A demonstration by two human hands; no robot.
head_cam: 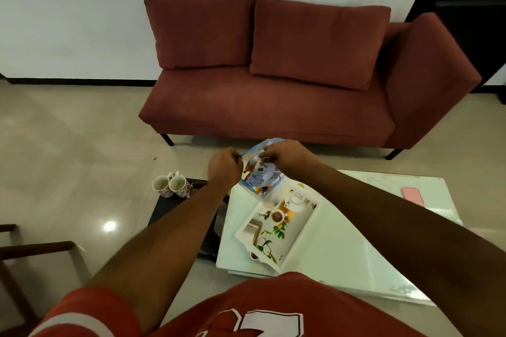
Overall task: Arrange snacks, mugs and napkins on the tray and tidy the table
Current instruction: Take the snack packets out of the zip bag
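A clear zip bag of snacks (260, 175) with a blue top edge hangs in the air above the far end of the tray. My left hand (225, 167) pinches its left top corner and my right hand (287, 157) grips its right top edge. Below them a white tray (294, 230) printed with a teapot, cups and leaves lies on the glass table (342, 252). A small tan packet (253, 228) lies at the tray's left side. Two floral mugs (172, 185) stand side by side on a low dark side table (175, 208) left of the glass table.
A red sofa (273, 85) stands behind the tables against the wall. A pink phone (413, 195) lies at the glass table's far right. Dark wooden furniture (27, 252) sits at the lower left on the tiled floor.
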